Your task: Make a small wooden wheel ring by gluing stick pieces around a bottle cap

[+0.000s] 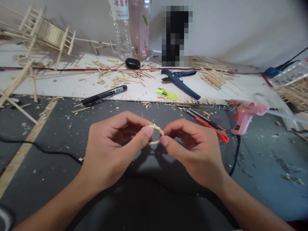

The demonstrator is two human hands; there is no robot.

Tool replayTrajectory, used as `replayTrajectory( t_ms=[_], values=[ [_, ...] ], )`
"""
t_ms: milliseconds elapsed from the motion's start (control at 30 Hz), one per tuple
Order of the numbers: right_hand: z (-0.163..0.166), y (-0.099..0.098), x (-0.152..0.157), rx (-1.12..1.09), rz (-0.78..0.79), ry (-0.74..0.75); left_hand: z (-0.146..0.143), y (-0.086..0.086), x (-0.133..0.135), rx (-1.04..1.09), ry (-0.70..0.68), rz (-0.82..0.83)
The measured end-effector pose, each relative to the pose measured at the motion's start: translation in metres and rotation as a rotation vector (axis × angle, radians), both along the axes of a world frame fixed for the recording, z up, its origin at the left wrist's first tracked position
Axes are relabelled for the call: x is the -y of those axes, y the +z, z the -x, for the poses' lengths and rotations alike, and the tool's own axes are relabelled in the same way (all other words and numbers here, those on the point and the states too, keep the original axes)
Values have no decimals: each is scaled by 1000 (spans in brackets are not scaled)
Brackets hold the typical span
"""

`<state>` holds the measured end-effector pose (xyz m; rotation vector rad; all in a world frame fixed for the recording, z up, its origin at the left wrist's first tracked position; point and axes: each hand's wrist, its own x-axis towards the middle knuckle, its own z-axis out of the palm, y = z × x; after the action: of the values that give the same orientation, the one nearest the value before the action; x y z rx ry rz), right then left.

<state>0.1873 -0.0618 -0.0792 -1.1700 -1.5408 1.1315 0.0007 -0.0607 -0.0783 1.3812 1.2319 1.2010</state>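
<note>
Between my two hands is a small ring of short wooden stick pieces (156,127), held up above the dark tabletop. My left hand (115,144) pinches its left side between thumb and fingers. On the opposite side, my right hand (192,144) grips the ring with thumb and forefinger. Parts of the ring are hidden behind my fingertips. Just beyond my right hand lie an orange-and-black utility knife (209,123) and a pink hot glue gun (249,115) with a red light on.
A black marker (104,94), blue cutters (180,81) and a yellow-green highlighter (167,93) lie beyond my hands, among scattered cut sticks (120,75). Two bottles (139,29) stand at the wall. A wooden stick model (50,33) is back left; a black cable (55,152) crosses the left.
</note>
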Motion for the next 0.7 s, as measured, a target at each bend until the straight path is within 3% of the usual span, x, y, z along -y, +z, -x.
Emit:
replayTrajectory(
  t_ms=[333,700],
  values=[
    [2,-4,-1,-48,0,-33,-1,-15,-2,258,-67,105],
    [1,-3,-2,-56,10,-34,-1,-15,-2,222,-36,152]
  ],
)
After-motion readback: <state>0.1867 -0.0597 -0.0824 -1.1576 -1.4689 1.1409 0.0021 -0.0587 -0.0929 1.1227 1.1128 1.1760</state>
